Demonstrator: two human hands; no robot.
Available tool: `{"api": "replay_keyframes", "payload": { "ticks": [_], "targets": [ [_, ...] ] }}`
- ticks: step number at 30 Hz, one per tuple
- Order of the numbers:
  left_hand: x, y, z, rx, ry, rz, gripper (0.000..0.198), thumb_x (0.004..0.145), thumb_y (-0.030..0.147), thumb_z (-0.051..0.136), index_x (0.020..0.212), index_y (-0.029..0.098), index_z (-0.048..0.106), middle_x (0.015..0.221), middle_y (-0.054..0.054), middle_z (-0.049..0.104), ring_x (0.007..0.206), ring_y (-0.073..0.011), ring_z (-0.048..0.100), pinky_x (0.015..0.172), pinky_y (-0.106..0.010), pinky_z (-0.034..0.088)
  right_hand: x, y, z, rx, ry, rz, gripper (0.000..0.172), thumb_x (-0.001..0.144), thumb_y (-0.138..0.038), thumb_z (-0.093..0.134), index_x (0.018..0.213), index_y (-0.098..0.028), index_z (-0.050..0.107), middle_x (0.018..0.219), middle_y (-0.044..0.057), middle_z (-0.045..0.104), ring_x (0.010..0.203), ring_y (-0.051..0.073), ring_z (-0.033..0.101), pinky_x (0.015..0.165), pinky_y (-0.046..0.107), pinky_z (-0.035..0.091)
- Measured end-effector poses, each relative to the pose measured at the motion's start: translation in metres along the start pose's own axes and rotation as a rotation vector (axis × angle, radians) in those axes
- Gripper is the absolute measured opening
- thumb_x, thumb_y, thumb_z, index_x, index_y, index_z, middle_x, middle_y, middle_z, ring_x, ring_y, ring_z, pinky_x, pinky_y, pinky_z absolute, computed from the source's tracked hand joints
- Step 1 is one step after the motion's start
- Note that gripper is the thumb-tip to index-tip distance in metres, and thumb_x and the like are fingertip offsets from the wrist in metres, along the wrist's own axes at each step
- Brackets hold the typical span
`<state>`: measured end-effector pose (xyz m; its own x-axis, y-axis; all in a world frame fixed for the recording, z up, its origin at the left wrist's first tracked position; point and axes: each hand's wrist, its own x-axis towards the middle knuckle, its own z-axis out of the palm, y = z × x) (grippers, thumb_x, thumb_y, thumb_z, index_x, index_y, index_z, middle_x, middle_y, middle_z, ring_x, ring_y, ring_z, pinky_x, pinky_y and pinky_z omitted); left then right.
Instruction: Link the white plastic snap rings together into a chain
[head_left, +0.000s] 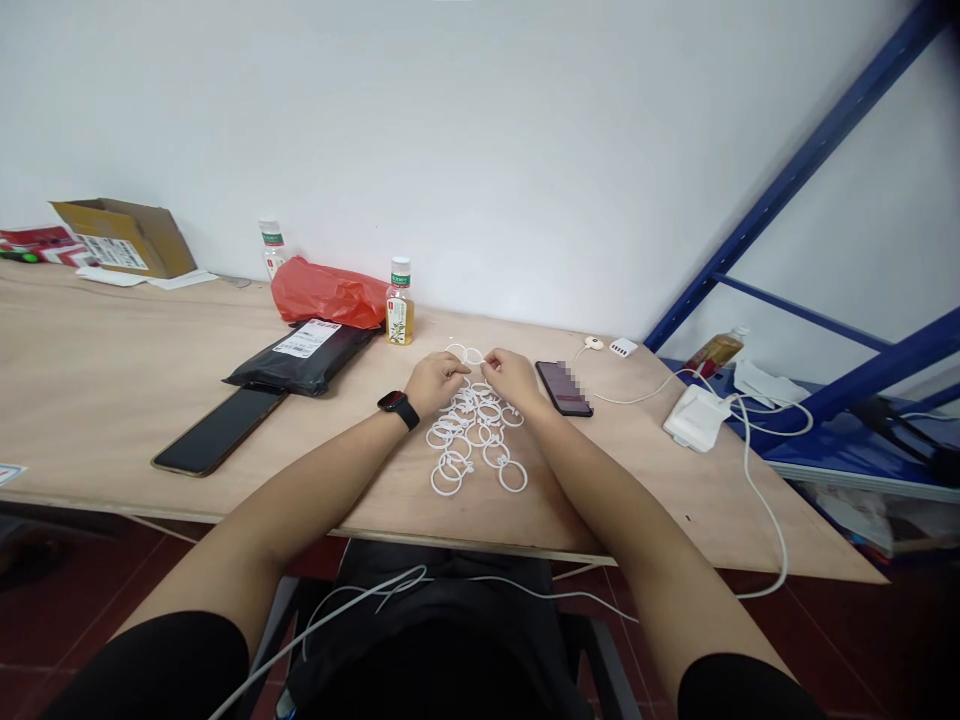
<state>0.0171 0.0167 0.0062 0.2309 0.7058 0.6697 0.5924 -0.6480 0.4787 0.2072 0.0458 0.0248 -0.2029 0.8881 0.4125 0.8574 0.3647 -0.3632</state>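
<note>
Many white plastic rings, which look like curtain rings with small eyelets point(480, 410), lie in a loose heap on the table between my forearms. My left hand point(435, 385), with a dark watch on its wrist, is at the far left of the heap, its thumb and fingertips pinched together. Just beyond those fingertips shows the arc of one white curtain ring point(456, 347), partly hidden by the hand. Opposite it, my right hand point(511, 376) has its fingers curled in, pinching the edge of another white curtain ring point(474, 356). The two rings sit side by side.
A phone point(564, 388) lies right of my right hand. To the left are a bottle point(400, 303), a red bag point(330, 292), a black parcel point(307, 355) and another phone point(219, 430). A white charger point(695, 418) with cables sits right, near a blue rack point(795, 170).
</note>
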Motion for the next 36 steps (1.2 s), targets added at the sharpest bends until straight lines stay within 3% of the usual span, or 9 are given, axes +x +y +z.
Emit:
{"api": "replay_keyframes", "payload": {
  "ticks": [5, 12, 18, 22, 24, 28, 32, 36],
  "targets": [
    [-0.002, 0.008, -0.004, -0.036, -0.104, 0.001, 0.028, 0.078, 0.008, 0.048, 0.076, 0.017, 0.074, 0.083, -0.004, 0.072, 0.08, -0.0164, 0.065, 0.083, -0.03, 0.051, -0.016, -0.002, -0.015, 0.203, 0.078, 0.042, 0.014, 0.081, -0.031, 0.059, 0.083, -0.022, 0.069, 0.079, 0.0, 0.072, 0.073, 0.016, 0.063, 0.068, 0.026, 0.043],
    [-0.008, 0.014, -0.006, -0.011, -0.212, -0.111, 0.024, 0.084, 0.014, 0.049, 0.098, 0.017, 0.068, 0.073, 0.0, 0.069, 0.06, -0.0141, 0.059, 0.064, -0.027, 0.048, -0.036, 0.002, -0.021, 0.372, 0.098, 0.14, 0.013, 0.078, -0.029, 0.059, 0.08, -0.021, 0.069, 0.074, -0.001, 0.071, 0.069, 0.015, 0.064, 0.065, 0.025, 0.045],
    [-0.009, 0.017, -0.008, 0.018, -0.074, 0.08, 0.033, 0.088, 0.024, 0.056, 0.12, 0.017, 0.06, 0.117, -0.009, 0.063, 0.079, -0.0143, 0.063, 0.08, -0.031, 0.053, -0.042, 0.004, -0.017, 0.303, 0.001, 0.062, 0.011, 0.078, -0.026, 0.06, 0.082, -0.021, 0.069, 0.078, 0.0, 0.072, 0.072, 0.015, 0.063, 0.065, 0.024, 0.045],
    [-0.01, 0.022, -0.008, 0.021, -0.066, 0.187, 0.031, 0.09, 0.032, 0.058, 0.117, 0.019, 0.063, 0.128, -0.012, 0.059, 0.103, -0.0193, 0.064, 0.089, -0.033, 0.053, -0.043, -0.004, -0.016, 0.296, -0.056, -0.021, 0.011, 0.079, -0.024, 0.06, 0.084, -0.021, 0.069, 0.08, 0.0, 0.072, 0.074, 0.015, 0.063, 0.068, 0.024, 0.046],
    [-0.01, 0.021, -0.006, 0.027, -0.101, 0.226, 0.024, 0.093, 0.033, 0.055, 0.107, 0.019, 0.067, 0.122, -0.012, 0.063, 0.105, -0.0203, 0.064, 0.091, -0.035, 0.052, -0.045, -0.008, -0.016, 0.323, -0.059, -0.052, 0.011, 0.08, -0.025, 0.059, 0.084, -0.021, 0.068, 0.079, 0.0, 0.071, 0.074, 0.014, 0.063, 0.068, 0.024, 0.045],
    [-0.01, 0.016, -0.003, 0.049, -0.198, 0.199, 0.023, 0.097, 0.03, 0.049, 0.098, 0.018, 0.07, 0.097, -0.008, 0.072, 0.088, -0.018, 0.067, 0.082, -0.032, 0.052, -0.05, -0.01, -0.018, 0.372, -0.051, -0.068, 0.015, 0.084, -0.032, 0.058, 0.081, -0.02, 0.066, 0.075, -0.001, 0.068, 0.07, 0.013, 0.062, 0.066, 0.024, 0.045],
    [-0.011, 0.014, -0.004, 0.058, -0.215, 0.13, 0.026, 0.098, 0.032, 0.048, 0.102, 0.018, 0.069, 0.087, -0.005, 0.072, 0.079, -0.0168, 0.066, 0.076, -0.029, 0.049, -0.053, -0.011, -0.019, 0.396, -0.065, -0.09, 0.015, 0.084, -0.032, 0.058, 0.081, -0.02, 0.066, 0.076, -0.001, 0.069, 0.07, 0.013, 0.061, 0.066, 0.023, 0.044],
    [-0.012, 0.016, -0.007, 0.034, -0.221, 0.194, 0.031, 0.094, 0.039, 0.055, 0.113, 0.017, 0.066, 0.082, -0.004, 0.068, 0.073, -0.0152, 0.062, 0.074, -0.028, 0.048, -0.054, -0.012, -0.017, 0.402, -0.049, -0.114, 0.013, 0.084, -0.026, 0.055, 0.082, -0.02, 0.066, 0.076, -0.002, 0.069, 0.07, 0.012, 0.061, 0.066, 0.022, 0.042]
  ]
}}
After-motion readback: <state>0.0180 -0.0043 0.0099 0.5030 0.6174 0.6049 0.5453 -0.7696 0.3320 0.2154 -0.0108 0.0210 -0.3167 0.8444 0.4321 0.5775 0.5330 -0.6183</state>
